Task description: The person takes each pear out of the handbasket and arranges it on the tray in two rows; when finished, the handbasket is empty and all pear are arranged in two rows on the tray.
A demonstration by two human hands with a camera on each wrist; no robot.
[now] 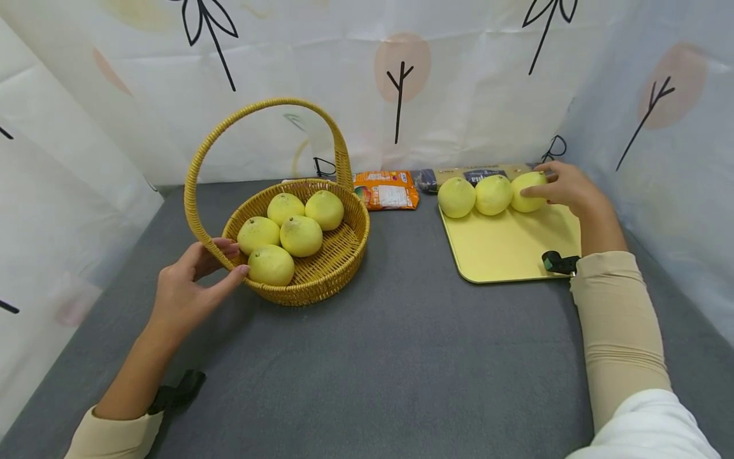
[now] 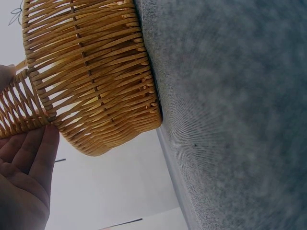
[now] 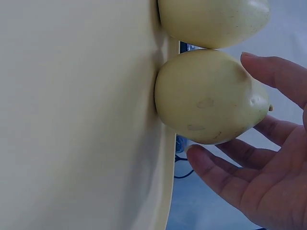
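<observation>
On the left stands a round wicker basket with a tall arched handle and several pale yellow pomelos inside. My left hand grips the foot of that handle, thumb at the rim; in the left wrist view its fingers lie under the handle. At the right, three pomelos sit in a row along the back of a yellow tray. My right hand holds the rightmost pomelo. In the right wrist view, thumb and fingers surround the stem end of this pomelo, which sits against the tray.
An orange snack packet lies behind, between basket and tray. A long brown package lies behind the tray's pomelos. Grey cloth covers the table, and a patterned white curtain hangs round its back and sides.
</observation>
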